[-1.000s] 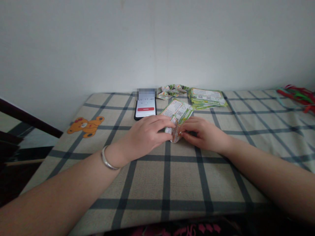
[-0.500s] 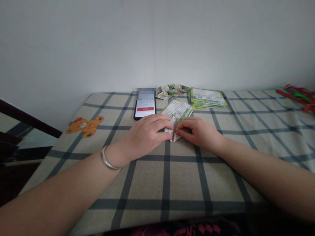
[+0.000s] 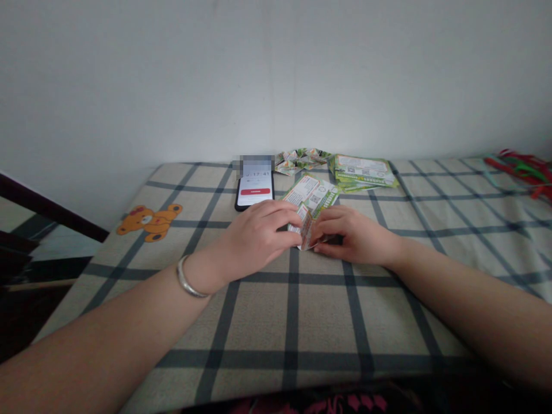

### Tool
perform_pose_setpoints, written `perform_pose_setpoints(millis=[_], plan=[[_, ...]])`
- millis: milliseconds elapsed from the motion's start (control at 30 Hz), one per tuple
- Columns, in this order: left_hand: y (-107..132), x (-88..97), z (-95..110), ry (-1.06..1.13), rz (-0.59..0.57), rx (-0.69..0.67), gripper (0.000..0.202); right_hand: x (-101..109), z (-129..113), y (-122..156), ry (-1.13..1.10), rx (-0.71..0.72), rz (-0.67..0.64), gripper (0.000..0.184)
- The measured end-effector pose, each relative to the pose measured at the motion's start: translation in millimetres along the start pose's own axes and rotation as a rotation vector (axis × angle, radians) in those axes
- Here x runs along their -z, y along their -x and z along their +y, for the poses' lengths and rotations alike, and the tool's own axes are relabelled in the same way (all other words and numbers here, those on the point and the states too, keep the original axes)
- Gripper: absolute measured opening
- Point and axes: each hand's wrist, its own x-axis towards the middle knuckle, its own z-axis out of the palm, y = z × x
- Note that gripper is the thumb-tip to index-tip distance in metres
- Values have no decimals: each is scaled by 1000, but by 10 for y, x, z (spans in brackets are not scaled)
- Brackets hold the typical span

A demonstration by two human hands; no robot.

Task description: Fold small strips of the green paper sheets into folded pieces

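A printed green and white paper leaflet (image 3: pixel 313 198) lies partly folded on the checked tablecloth (image 3: pixel 302 310). My left hand (image 3: pixel 254 237), with a silver bracelet at its wrist, presses down on the leaflet's left side, fingers curled over it. My right hand (image 3: pixel 353 234) pinches the folded near corner of the same leaflet from the right, and the flap stands up between the two hands. The part of the leaflet beneath my hands is hidden.
A phone (image 3: pixel 255 185) with a lit screen lies just beyond my left hand. A stack of similar leaflets (image 3: pixel 364 171) and some folded paper pieces (image 3: pixel 302 160) sit near the wall. Red and green strips (image 3: pixel 524 168) lie far right. A bear print (image 3: pixel 149 219) marks the cloth's left side.
My right hand's fingers have lifted the leaflet's near corner flap more upright against my left fingertips. My left hand has stayed in place.
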Motion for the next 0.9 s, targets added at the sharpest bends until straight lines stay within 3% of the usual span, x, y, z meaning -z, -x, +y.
perform_pose_setpoints(millis=[300,500,900], plan=[[-2,17,63,-4,-96,5,15,8,-4,10,87,68,16,13],[-19,92,105,21,-167,42,15,2,20,12,2,71,2,13],[14,37,-3,77,-148,0,23,-79,-6,-38,13,-160,12,15]])
